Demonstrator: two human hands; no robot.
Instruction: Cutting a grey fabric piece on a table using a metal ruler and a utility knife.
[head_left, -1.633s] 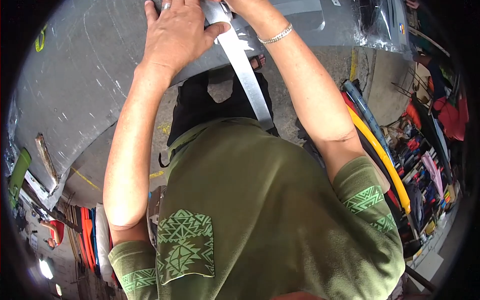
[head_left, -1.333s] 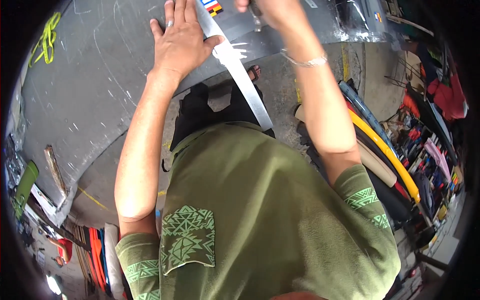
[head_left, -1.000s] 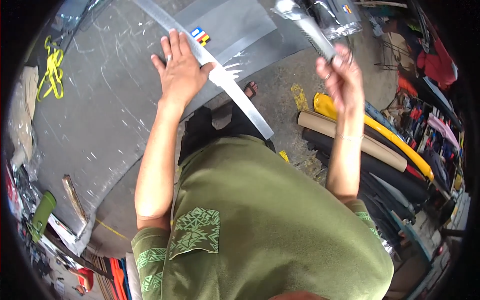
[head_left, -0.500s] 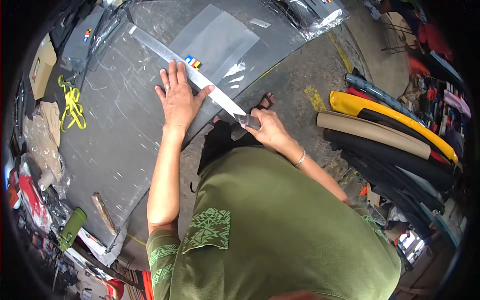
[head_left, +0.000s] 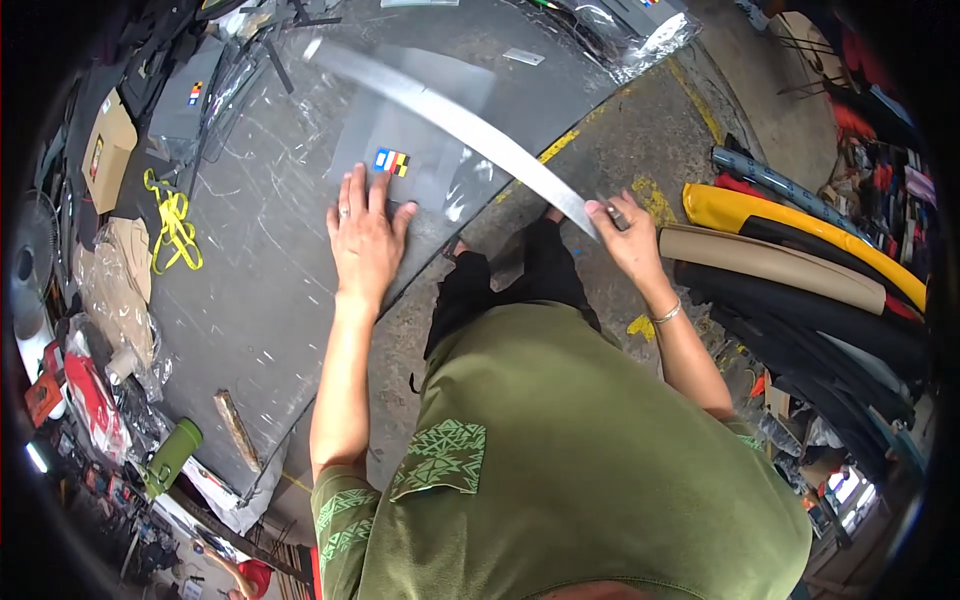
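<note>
My left hand (head_left: 366,250) lies flat with its fingers spread, the fingertips at the near edge of a clear plastic sheet (head_left: 425,95) on the dark work table (head_left: 250,280). Just beyond those fingertips is a small multicoloured label (head_left: 392,162) on the sheet. My right hand (head_left: 632,240), past the table's right edge, is closed on one end of a long metal ruler (head_left: 470,128). The ruler slants across above the sheet, smeared by motion at its far end. A small dark object (head_left: 617,218) also shows in my right fingers; its kind is unclear.
A small metal plate (head_left: 523,56) lies at the table's far side. Yellow strap (head_left: 172,225), a cardboard box (head_left: 108,150) and a wooden stick (head_left: 237,430) lie on the left. Rolls of material, one tan (head_left: 770,262), one yellow (head_left: 800,225), lie to the right.
My right hand has moved right, swinging the ruler off the label and away from my left hand. My left hand no longer presses on the ruler and rests on the table.
</note>
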